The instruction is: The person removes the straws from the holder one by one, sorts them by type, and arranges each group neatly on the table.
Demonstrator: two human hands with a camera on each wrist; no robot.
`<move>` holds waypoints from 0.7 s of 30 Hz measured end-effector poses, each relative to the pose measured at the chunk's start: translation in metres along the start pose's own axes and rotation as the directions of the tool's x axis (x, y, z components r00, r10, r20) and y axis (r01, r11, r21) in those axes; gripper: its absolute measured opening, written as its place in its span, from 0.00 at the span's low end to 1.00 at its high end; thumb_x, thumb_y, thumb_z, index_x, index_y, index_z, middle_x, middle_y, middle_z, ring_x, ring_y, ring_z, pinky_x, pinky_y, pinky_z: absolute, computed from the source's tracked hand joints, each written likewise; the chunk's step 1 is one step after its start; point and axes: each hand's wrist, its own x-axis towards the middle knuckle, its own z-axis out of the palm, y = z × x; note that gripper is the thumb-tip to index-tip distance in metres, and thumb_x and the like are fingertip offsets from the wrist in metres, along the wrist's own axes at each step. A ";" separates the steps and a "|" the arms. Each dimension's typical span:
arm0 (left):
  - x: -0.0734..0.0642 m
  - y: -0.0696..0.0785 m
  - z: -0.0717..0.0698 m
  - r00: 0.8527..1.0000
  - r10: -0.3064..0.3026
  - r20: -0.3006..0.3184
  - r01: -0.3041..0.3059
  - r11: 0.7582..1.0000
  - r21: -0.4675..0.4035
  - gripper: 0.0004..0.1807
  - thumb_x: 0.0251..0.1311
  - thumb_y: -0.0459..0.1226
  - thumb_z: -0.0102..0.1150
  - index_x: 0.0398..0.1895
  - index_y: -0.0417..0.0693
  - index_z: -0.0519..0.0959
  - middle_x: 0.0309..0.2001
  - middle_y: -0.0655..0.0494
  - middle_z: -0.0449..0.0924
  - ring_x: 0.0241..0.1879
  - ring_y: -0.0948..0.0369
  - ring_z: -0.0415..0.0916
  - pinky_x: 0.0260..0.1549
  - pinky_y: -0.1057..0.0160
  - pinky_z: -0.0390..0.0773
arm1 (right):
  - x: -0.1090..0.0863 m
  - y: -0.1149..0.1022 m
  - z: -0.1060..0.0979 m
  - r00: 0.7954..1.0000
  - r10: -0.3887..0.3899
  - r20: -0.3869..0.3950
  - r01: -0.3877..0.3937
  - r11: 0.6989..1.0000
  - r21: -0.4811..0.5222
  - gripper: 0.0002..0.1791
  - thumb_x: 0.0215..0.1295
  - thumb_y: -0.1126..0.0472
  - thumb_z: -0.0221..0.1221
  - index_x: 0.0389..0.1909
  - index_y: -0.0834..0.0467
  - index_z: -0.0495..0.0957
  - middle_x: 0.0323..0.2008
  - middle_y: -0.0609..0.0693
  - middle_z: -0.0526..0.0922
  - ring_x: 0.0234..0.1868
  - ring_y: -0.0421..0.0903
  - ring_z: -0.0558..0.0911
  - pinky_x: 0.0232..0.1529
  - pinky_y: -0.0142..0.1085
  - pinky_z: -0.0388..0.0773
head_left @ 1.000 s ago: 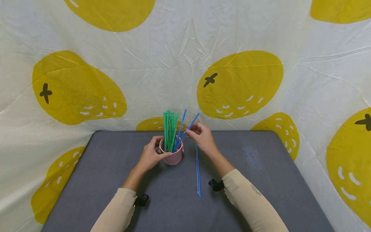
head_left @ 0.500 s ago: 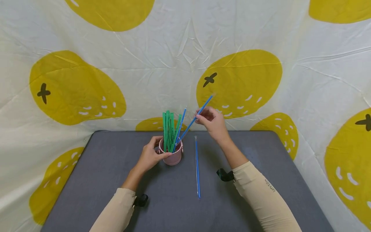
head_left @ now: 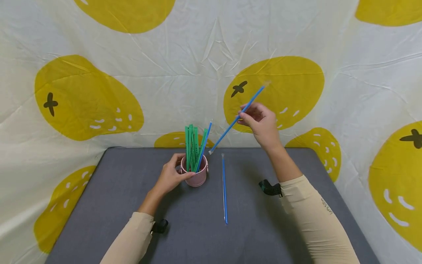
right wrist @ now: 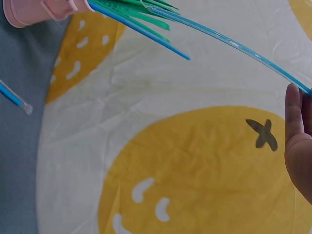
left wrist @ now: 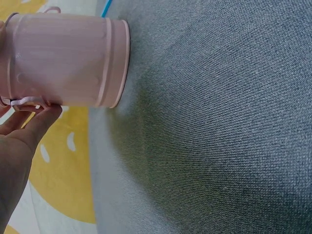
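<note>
A small pink bucket (head_left: 196, 180) stands on the table, holding a bunch of narrow green strips with dark markings (head_left: 192, 146) and one blue straw (head_left: 206, 138). My left hand (head_left: 169, 176) grips the bucket's rim and side, thumb at the front; in the left wrist view its fingers touch the bucket (left wrist: 63, 58) near a handle. Up and to the right, my right hand (head_left: 263, 126) pinches another blue straw (head_left: 227, 129) in a clear wrapper. That straw slants, its lower end just outside the bucket. In the right wrist view the held straw (right wrist: 234, 44) runs to my fingertips.
A wrapped blue straw (head_left: 225, 190) lies lengthwise on the dark grey table (head_left: 108, 205), right of the bucket. Behind the table hangs a white cloth with large yellow fruit prints (head_left: 178, 99). Black wrist mounts (head_left: 270, 187) stick out from both sleeves.
My right hand has moved up and to the right, drawing the blue straw out of the bucket. The left hand has stayed on the bucket.
</note>
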 end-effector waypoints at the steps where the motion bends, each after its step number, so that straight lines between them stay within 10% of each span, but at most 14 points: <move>1: 0.000 0.000 0.000 1.000 -0.001 0.000 0.001 1.000 0.002 0.43 0.51 0.49 0.81 0.69 0.54 0.69 0.63 0.48 0.79 0.65 0.49 0.76 0.58 0.43 0.81 | 0.000 -0.002 -0.002 1.000 -0.005 -0.003 0.005 1.000 -0.002 0.08 0.69 0.70 0.64 0.48 0.65 0.82 0.40 0.56 0.86 0.39 0.43 0.89 0.44 0.35 0.87; 21: 0.000 0.001 0.000 1.000 -0.001 -0.004 0.001 1.000 0.025 0.43 0.51 0.49 0.81 0.69 0.54 0.69 0.63 0.49 0.79 0.64 0.49 0.77 0.57 0.42 0.81 | -0.013 0.016 -0.034 0.994 0.105 -0.012 -0.105 0.970 -0.220 0.15 0.70 0.65 0.65 0.53 0.69 0.82 0.42 0.54 0.87 0.37 0.43 0.88 0.42 0.38 0.88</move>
